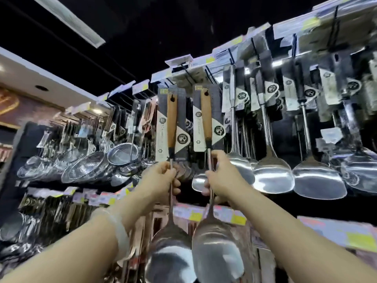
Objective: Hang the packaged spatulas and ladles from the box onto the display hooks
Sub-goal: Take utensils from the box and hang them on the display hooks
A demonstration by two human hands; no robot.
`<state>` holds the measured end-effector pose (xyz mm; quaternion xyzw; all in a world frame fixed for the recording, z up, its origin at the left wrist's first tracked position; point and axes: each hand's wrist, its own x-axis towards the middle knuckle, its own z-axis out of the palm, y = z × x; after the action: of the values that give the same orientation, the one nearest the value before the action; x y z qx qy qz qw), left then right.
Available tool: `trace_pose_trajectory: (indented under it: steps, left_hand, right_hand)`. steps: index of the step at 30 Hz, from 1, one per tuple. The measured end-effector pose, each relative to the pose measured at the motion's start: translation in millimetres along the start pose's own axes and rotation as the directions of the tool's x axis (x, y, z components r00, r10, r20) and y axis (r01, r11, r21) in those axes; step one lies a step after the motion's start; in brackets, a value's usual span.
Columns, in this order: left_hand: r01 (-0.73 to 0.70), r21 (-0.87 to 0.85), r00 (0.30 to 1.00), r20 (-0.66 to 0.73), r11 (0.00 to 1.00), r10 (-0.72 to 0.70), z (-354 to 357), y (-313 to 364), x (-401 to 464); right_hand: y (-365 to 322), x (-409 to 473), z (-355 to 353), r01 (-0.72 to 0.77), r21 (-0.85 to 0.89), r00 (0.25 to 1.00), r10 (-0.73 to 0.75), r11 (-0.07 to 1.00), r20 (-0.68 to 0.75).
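Left hand grips one spatula by its shaft, right hand grips another spatula, both raised at the hooks.

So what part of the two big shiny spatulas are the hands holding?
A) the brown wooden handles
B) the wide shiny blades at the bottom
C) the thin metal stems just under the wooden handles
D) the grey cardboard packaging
C: the left hand and the right hand each have their grip closed on the thin metal stem of a wooden-handled steel spatula, left one and right one, below the wood and above the blades.
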<state>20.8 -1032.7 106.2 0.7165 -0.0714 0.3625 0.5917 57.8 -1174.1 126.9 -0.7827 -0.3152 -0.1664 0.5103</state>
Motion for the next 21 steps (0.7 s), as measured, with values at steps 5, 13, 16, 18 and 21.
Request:
trace_pose_trajectory:
  steps: [5,13,16,18,21]
  left_hand:
    - [-0.037,-0.037,0.999,0.017,0.999,0.038,-19.2,0.6,32.6]
    - [-0.025,-0.206,0.984,0.165,0.978,0.060,-32.8,-4.1,97.9]
    - [-0.098,-0.148,0.969,0.211,0.984,0.128,-39.5,1.0,126.6]
    - [-0.107,-0.161,0.960,0.242,0.981,0.144,-42.2,3.5,142.4]
    - [-0.121,-0.165,0.946,0.280,0.979,0.164,-46.1,4.0,161.6]
  right_hand:
    - [-16.5,37.2,10.0,0.001,-0.041,0.998,-0.003,0.999,-0.059]
    - [-50.7,100.8,11.0,0.000,-0.161,0.984,-0.029,0.987,-0.175]
    - [-60.4,124.3,15.1,-0.041,-0.112,0.970,0.012,0.993,-0.243]
    - [-66.4,135.1,15.6,-0.077,-0.100,0.962,0.047,0.992,-0.269]
    - [-71.0,146.6,18.4,-0.089,-0.110,0.944,0.048,0.990,-0.325]
